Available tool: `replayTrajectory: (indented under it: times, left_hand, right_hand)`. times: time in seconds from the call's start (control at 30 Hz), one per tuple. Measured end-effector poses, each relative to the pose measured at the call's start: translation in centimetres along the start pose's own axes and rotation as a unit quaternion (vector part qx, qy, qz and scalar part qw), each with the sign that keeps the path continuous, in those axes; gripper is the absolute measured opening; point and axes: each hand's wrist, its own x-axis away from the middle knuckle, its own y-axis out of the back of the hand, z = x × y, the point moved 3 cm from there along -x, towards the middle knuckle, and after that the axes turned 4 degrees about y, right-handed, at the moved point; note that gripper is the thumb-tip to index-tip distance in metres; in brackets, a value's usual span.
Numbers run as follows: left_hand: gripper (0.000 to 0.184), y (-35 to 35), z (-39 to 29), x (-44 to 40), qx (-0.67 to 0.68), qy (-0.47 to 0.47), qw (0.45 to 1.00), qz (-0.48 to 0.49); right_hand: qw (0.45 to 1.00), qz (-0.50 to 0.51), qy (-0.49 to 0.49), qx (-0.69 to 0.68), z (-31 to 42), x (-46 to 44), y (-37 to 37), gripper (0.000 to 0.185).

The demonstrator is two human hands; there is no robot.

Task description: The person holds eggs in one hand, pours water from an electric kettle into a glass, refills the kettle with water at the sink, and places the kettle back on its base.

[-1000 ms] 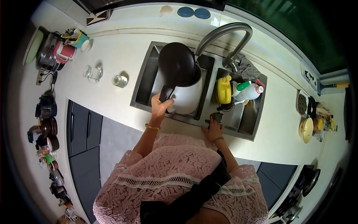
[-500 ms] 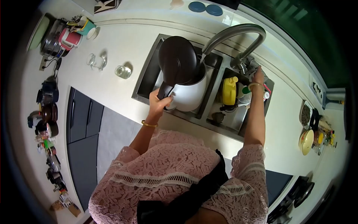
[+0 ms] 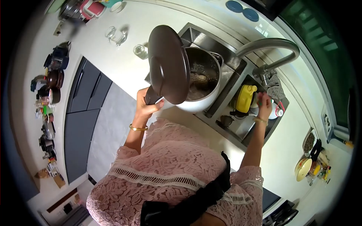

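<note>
My left hand (image 3: 146,107) is closed round the dark handle of a white kettle (image 3: 196,105), which is raised over the left basin of the sink. The kettle's dark lid (image 3: 168,64) stands open, and brownish water or residue shows inside. My right hand (image 3: 265,105) is above the right basin, near a yellow bottle (image 3: 245,98) and a white bottle (image 3: 278,112); its fingers are blurred and curled, so what they hold, if anything, is unclear. The curved faucet (image 3: 269,46) reaches toward the kettle, with no stream visible.
Two glass jars, one here (image 3: 140,51), stand on the counter left of the sink (image 3: 190,26). A grey cloth (image 3: 276,87) lies by the faucet base. A yellow bowl (image 3: 303,169) sits at the right. Blue round lids (image 3: 250,15) lie on the back ledge.
The view has turned and shifted. The kettle has tilted, so its inside shows. My right hand went from the right basin's front edge to the faucet base, then back over the bottles. Running water no longer shows.
</note>
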Motion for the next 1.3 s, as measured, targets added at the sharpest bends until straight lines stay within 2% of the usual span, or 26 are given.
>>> replayTrajectory:
  times: [0.03, 0.13, 0.23, 0.33, 0.4, 0.47, 0.53, 0.6, 0.63, 0.67, 0.73, 0.8, 0.83, 0.93, 1.0, 1.03, 1.07, 1.13, 1.2, 1.27, 1.3]
  left_hand:
    - [0.019, 0.2, -0.3, 0.3, -0.007, -0.011, 1.000, 0.004]
    - [0.018, 0.8, -0.7, 1.0, -0.030, -0.036, 0.999, 0.000]
    - [0.019, 1.5, -0.1, 1.5, -0.031, -0.017, 0.999, 0.000]
    - [0.019, 1.8, -0.2, 2.2, -0.022, -0.043, 0.999, 0.006]
    - [0.020, 1.8, -0.3, 2.5, -0.008, -0.029, 0.999, 0.013]
    - [0.024, 2.0, -0.5, 2.7, -0.010, -0.010, 1.000, 0.005]
    - [0.027, 2.1, -0.5, 2.6, -0.099, -0.064, 0.993, 0.008]
    - [0.028, 1.3, -0.9, 2.6, -0.150, -0.038, 0.987, 0.037]
    - [0.027, 0.9, -0.6, 2.3, -0.134, -0.062, 0.989, 0.031]
    - [0.026, 0.5, 0.0, 2.1, -0.120, -0.088, 0.989, 0.026]
    - [0.025, 0.1, 0.7, 2.0, -0.068, 0.008, 0.997, 0.046]
    - [0.023, 0.1, 1.6, 1.8, -0.059, 0.006, 0.997, 0.055]
    - [0.020, 0.1, 1.2, 1.9, -0.052, 0.015, 0.997, 0.053]
    - [0.015, 0.4, 2.0, 1.7, -0.016, 0.000, 0.999, 0.037]
    - [0.014, 0.8, 1.2, 1.8, -0.054, -0.005, 0.998, 0.036]
    - [0.013, 1.0, 1.0, 1.8, -0.057, -0.021, 0.997, 0.045]
    - [0.012, 1.4, 0.9, 1.7, -0.052, -0.022, 0.998, 0.041]
    - [0.012, 2.7, 0.6, 1.7, -0.054, -0.005, 0.998, 0.033]
    - [0.012, 4.2, 0.4, 1.6, -0.030, 0.002, 0.999, 0.023]
    - [0.012, 6.2, 0.1, 1.6, -0.006, 0.013, 1.000, 0.014]
    - [0.013, 7.5, -0.2, 1.6, 0.006, 0.004, 1.000, 0.008]
  right_hand:
    - [1.000, 0.014, -0.020, -0.016, 0.9, 1.6, -1.1, 0.030]
    - [0.997, 0.069, 0.008, 0.019, 3.3, 4.7, -3.6, 0.026]
    - [0.989, 0.127, 0.068, 0.041, 6.4, 6.7, -6.1, 0.024]
    - [0.983, 0.157, 0.093, 0.027, 9.4, 8.7, -8.1, 0.024]
    - [0.979, 0.179, 0.093, 0.017, 11.2, 9.9, -9.2, 0.022]
    - [0.974, 0.176, 0.136, 0.043, 13.5, 11.1, -10.3, 0.024]
    - [0.950, 0.193, 0.236, 0.062, 16.3, 12.3, -11.4, 0.033]
    - [0.899, 0.211, 0.374, 0.081, 21.1, 14.6, -13.5, 0.042]
    - [0.873, 0.196, 0.429, 0.124, 23.0, 15.9, -14.6, 0.047]
    - [0.824, 0.213, 0.494, 0.175, 24.6, 17.0, -15.2, 0.051]
    - [0.684, 0.264, 0.589, 0.339, 25.8, 18.5, -16.4, 0.054]
    - [0.655, 0.309, 0.519, 0.454, 25.1, 18.7, -18.3, 0.053]
    - [0.645, 0.285, 0.511, 0.492, 24.2, 18.2, -18.5, 0.054]
    - [0.681, 0.346, 0.414, 0.494, 20.3, 16.9, -17.8, 0.052]
    - [0.708, 0.339, 0.420, 0.454, 18.9, 17.5, -17.8, 0.054]
    - [0.730, 0.347, 0.393, 0.439, 18.8, 17.4, -17.9, 0.052]
    - [0.726, 0.349, 0.399, 0.438, 18.8, 17.6, -18.2, 0.052]
    - [0.812, 0.337, 0.363, 0.309, 19.0, 17.8, -19.1, 0.048]
    - [0.903, 0.249, 0.306, 0.169, 18.4, 17.7, -19.6, 0.039]
    - [0.933, 0.173, 0.306, 0.074, 18.2, 17.1, -20.5, 0.033]
    - [0.935, 0.123, 0.299, 0.149, 18.0, 17.0, -21.2, 0.029]
